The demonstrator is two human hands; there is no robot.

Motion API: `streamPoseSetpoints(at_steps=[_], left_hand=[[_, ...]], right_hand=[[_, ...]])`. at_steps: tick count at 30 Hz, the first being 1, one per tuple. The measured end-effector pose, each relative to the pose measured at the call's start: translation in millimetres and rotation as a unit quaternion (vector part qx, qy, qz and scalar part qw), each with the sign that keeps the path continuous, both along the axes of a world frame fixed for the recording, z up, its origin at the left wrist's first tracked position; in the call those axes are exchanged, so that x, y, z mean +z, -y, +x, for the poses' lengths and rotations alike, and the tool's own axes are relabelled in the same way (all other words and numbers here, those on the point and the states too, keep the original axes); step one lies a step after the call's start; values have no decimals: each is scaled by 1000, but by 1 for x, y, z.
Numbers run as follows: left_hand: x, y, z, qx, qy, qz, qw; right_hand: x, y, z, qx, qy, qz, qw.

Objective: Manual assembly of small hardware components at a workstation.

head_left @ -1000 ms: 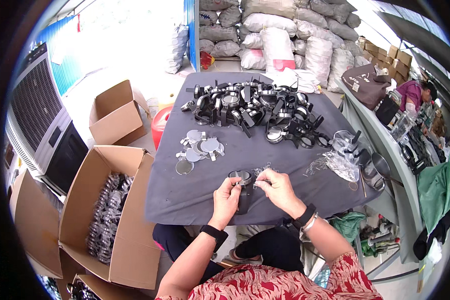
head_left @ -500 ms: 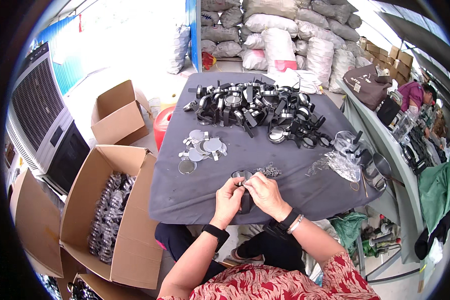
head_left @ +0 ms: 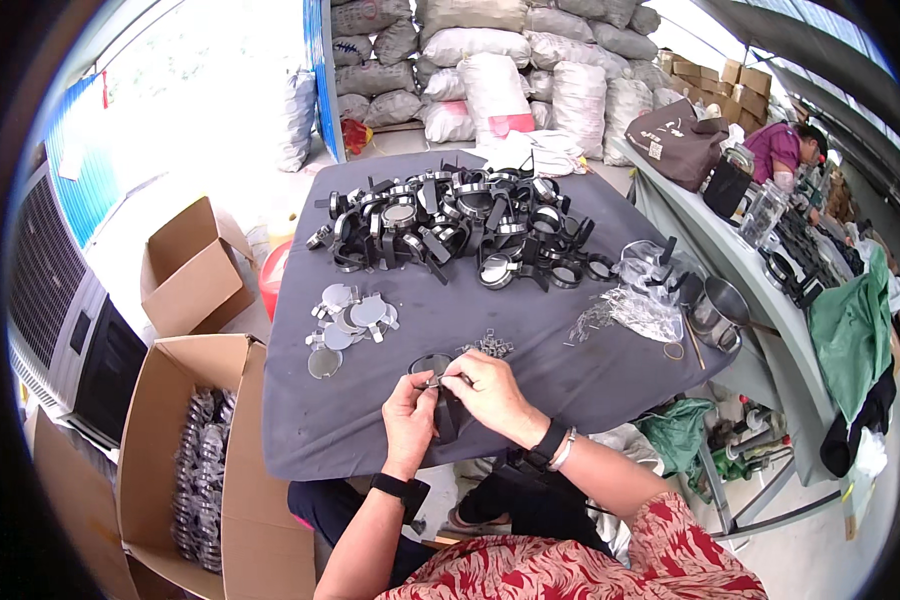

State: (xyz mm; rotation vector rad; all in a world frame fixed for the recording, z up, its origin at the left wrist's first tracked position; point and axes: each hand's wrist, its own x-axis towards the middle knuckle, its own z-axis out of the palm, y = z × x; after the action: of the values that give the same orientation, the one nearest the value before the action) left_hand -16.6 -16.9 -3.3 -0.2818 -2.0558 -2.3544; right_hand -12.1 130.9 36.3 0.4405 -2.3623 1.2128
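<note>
Close to the near edge of the table, my left hand point(head_left: 408, 420) grips a black round lid-like part point(head_left: 431, 364) with a wide black handle point(head_left: 452, 418). My right hand point(head_left: 492, 398) is pinched at the joint between the round part and the handle; whatever sits in its fingertips is hidden. Just beyond my right hand lies a small pile of metal clips point(head_left: 490, 344). Flat round metal discs with tabs point(head_left: 368, 311) are heaped to the left. A large pile of black-handled round lids point(head_left: 470, 215) covers the far part of the table.
Thin metal pins point(head_left: 592, 318) and a clear plastic bag point(head_left: 650, 312) lie at right, beside a metal cup point(head_left: 718, 305). An open carton point(head_left: 240, 440) of wrapped parts stands at left. A person in purple point(head_left: 778, 150) works at the side table point(head_left: 690, 195), far right.
The view has turned, so the table and its piles appear further left. My hands stay together on the black part; my right hand has shifted slightly over the joint.
</note>
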Motion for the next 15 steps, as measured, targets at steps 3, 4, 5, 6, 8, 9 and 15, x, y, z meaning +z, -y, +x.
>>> streamPoseSetpoints(at_steps=[3, 4, 5, 6, 8, 9, 15], left_hand=[[4, 1, 3, 5, 26, 3, 1000], [4, 1, 3, 6, 25, 0, 1000], [4, 0, 2, 6, 23, -2, 1000], [5, -1, 2, 5, 25, -1, 1000], [7, -2, 2, 12, 33, 5, 999], [9, -2, 2, 10, 34, 5, 999], [6, 3, 0, 15, 32, -6, 999]], right_hand=[[5, -50, -5, -102, -38, 143, 984], [5, -70, -7, -141, -18, 211, 967], [2, -93, -8, -166, -22, 262, 951], [-2, -112, -12, -198, 15, 334, 921], [-3, -138, -9, -212, 67, 387, 895], [-8, -146, -10, -218, 88, 393, 889], [-13, -148, -19, -172, 23, 509, 843]])
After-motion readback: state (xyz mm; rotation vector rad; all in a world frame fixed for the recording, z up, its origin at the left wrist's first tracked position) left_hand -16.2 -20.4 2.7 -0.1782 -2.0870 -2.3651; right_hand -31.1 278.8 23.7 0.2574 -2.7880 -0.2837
